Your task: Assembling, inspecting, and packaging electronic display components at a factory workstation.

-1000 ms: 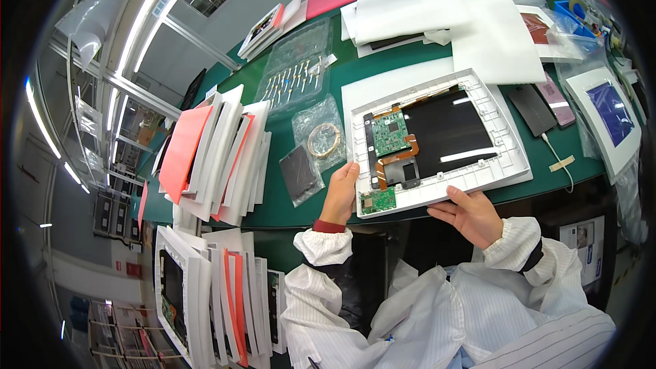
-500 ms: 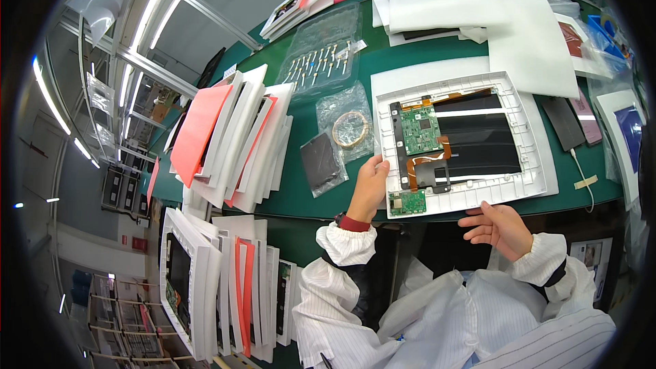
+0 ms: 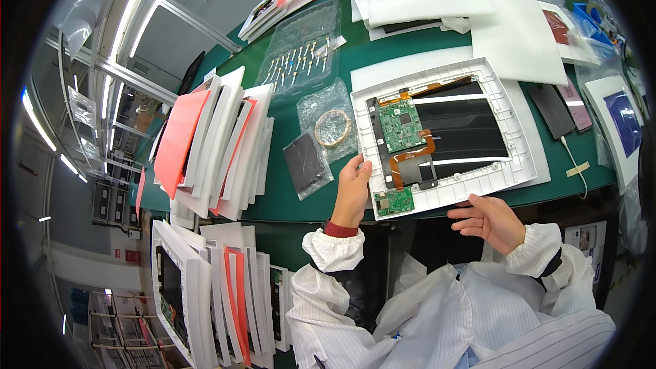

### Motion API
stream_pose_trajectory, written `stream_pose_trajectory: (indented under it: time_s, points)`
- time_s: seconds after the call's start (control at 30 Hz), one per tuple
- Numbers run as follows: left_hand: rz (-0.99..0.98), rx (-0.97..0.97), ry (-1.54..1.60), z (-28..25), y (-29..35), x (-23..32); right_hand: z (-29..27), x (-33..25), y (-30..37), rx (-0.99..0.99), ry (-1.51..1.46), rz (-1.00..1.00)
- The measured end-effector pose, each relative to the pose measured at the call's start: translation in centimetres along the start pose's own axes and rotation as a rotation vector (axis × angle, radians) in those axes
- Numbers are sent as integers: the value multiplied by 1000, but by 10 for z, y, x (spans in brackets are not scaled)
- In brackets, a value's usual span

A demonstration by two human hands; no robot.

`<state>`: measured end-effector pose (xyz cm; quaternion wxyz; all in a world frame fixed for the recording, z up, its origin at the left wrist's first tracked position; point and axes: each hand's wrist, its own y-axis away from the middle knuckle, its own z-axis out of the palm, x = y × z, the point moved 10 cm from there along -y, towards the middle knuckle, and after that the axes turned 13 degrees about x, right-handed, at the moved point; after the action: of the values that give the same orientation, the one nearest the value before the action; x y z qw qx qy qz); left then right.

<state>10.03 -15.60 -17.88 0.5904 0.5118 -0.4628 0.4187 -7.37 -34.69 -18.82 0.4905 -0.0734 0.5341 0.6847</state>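
My left hand (image 3: pixel 352 191) is closed on the lower left edge of an open white display housing (image 3: pixel 516 130), thumb on top of the rim. Inside it lie a black panel (image 3: pixel 468 130), a green circuit board (image 3: pixel 402 126), an orange ribbon cable (image 3: pixel 429 142) and a smaller green board (image 3: pixel 395 201) in the near left corner. My right hand (image 3: pixel 493 224) is at the near edge, palm turned up and fingers apart, with nothing in it. Its index fingertip meets or nearly meets the rim; I cannot tell which.
White foam sheets (image 3: pixel 536 147) lie under the housing, with more foam (image 3: pixel 516 37) behind. Left stand stacks of housings with foam and a pink sheet (image 3: pixel 181 137). A tape roll (image 3: pixel 333 128), bagged black piece (image 3: pixel 305 162) and clear parts tray (image 3: pixel 301 34) lie between. A cabled black device (image 3: pixel 552 111) sits right.
The whole view has shifted, so the table and its things appear slightly farther left and higher. My left hand keeps its hold on the housing; my right hand stays by the near edge.
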Motion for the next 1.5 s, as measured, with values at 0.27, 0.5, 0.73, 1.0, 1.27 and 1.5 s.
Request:
stream_pose_trajectory:
  time_s: [0.27, 0.5, 0.73, 1.0, 1.27, 1.5]
  points:
    - [-163, 123, 241, 18, 77, 25, -11, -58, 25, 52, 21, -234]
    - [-356, -130, 435, 104, 131, -9, -24, -171, -33, -40, 431, -375]
    - [-500, -643, 110, 122, 160, 6, -37, -185, -87, -59, 763, -303]
    - [233, 83, -166, -18, 30, 52, 102, -255, -75, 136, 1439, -863]
    - [99, 267, 29, -19, 17, 5, 295, -260, -229, 32, 1471, -1159]
    - [84, 254, 18, -22, 16, 3, 337, -256, -320, 281, 1685, -1219]
